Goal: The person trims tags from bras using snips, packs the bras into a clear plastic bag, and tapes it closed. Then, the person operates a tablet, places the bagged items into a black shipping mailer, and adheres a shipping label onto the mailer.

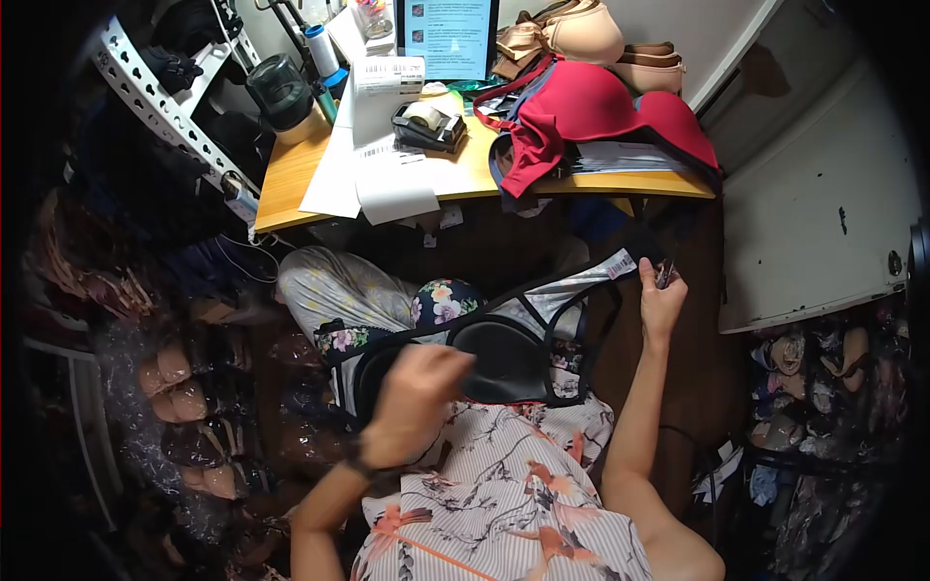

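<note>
A black bra with floral patches lies across my lap, the dark inner side of its cups facing up. My right hand is closed on the end of its band at the right, where a white printed label shows on the band. Over the left cup is my left hand, blurred by motion, its fingers curled; whether it touches the bra or holds anything cannot be made out.
Ahead is a wooden desk with a screen, a tape dispenser, paper labels and a red bra. Wrapped bras lie at the left, a white cabinet stands right.
</note>
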